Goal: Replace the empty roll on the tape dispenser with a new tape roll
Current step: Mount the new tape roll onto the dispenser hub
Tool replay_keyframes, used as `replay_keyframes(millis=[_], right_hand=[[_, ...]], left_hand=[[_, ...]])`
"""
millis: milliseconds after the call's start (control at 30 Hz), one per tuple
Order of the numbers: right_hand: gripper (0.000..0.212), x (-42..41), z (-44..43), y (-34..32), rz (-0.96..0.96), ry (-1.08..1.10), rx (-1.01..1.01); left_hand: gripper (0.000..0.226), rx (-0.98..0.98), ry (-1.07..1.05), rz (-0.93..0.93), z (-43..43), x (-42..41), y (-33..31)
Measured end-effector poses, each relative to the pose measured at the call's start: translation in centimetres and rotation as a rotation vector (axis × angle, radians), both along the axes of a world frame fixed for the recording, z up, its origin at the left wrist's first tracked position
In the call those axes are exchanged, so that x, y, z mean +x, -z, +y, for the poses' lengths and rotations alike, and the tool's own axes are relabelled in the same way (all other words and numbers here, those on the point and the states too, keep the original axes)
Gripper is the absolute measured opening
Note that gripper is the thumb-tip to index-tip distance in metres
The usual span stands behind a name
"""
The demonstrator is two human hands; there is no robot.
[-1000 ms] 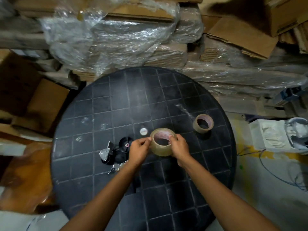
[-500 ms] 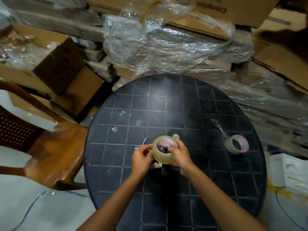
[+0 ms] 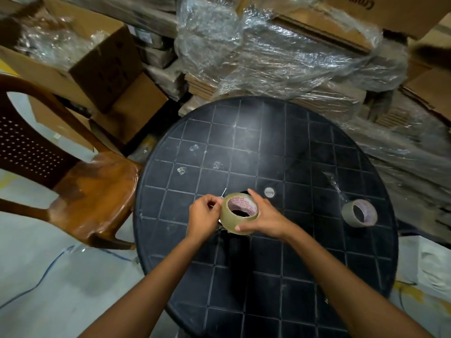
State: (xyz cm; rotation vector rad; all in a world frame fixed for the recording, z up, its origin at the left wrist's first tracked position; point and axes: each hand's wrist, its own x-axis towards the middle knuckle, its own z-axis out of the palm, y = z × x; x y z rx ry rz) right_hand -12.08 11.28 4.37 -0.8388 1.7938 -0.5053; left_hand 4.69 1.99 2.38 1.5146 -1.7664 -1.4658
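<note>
Both hands hold the new tape roll (image 3: pixel 240 213) above the round worktop (image 3: pixel 268 147) — right hand (image 3: pixel 264 219) wraps its side, left hand (image 3: pixel 203 217) pinches its edge — empty roll (image 3: pixel 359 212) lies well apart.

Cardboard box (image 3: pixel 400 13) bears upside-down, cut-off letters "Crom".

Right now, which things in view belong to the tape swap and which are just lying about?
Job:
- new tape roll, held by left hand and right hand
- empty roll, lying on the table
- dispenser, mostly hidden behind the hands

Lying about:
- brown chair
- cardboard boxes
- plastic wrap
</note>
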Motion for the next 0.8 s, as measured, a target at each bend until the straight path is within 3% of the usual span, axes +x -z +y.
replay_keyframes(millis=[133,300,400,567,667,800], right_hand=[[0.110,0.1,0.3,-0.5,0.109,-0.069,-0.062],[0.099,-1.4,1.1,-1.1,0.001,0.078,-0.101],[0.086,-1.8,1.4,-1.5,-0.042,0.115,-0.104],[0.057,-1.9,2.3,-1.6,-0.301,0.212,-0.073],[0.066,-2.5,3.0,-1.5,-0.396,0.116,-0.084],[0.082,-3.1,3.3,-2.4,-0.297,-0.189,-0.089]], left_hand=[[0.016,0.024,-0.084,-0.014,1.1,0.1,-0.6],[0.017,0.288,-0.312,0.178,3.0,-0.2,-1.5],[0.012,0.347,-0.407,0.281,4.8,-0.4,-2.0],[0.012,0.461,-0.527,0.336,7.2,-0.4,-2.0],[0.016,0.544,-0.577,0.335,8.1,-0.4,-2.1],[0.017,0.573,-0.653,0.360,8.1,-0.3,-2.3]])
